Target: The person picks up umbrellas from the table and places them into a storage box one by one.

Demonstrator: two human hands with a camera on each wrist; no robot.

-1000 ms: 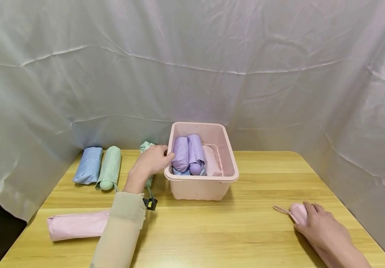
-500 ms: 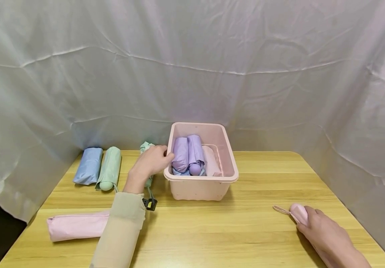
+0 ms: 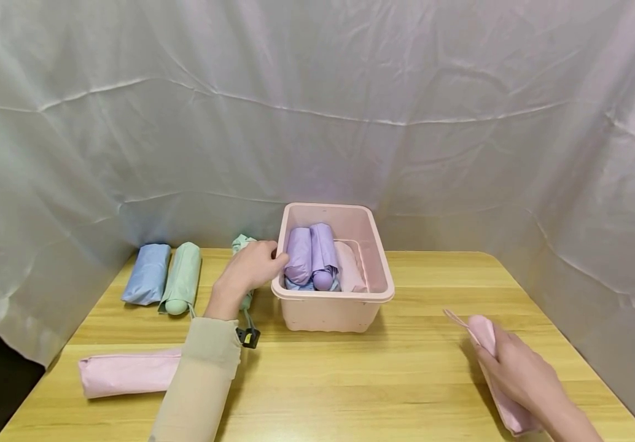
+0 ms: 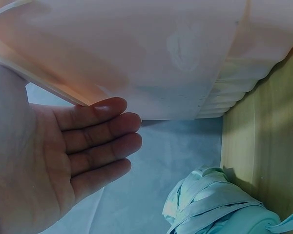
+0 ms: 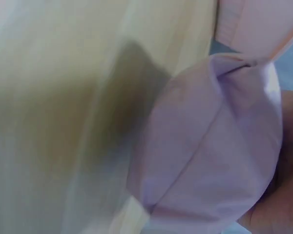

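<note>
Wooden table (image 3: 350, 380) is carrying everything, grey sheet hanging behind and beside it. Pink bin (image 3: 333, 307) is sitting mid-table toward the back. Blue folded umbrella (image 3: 146, 273) and green folded umbrella (image 3: 182, 277) are lying side by side at the back left, touching. Teal umbrella (image 3: 241, 244) is lying just left of the bin, mostly hidden. Long pink pouch (image 3: 126, 372) is lying flat near the front left edge.

Pink folded umbrella (image 5: 210, 146) close above blurred wooden table (image 5: 53, 122).
</note>
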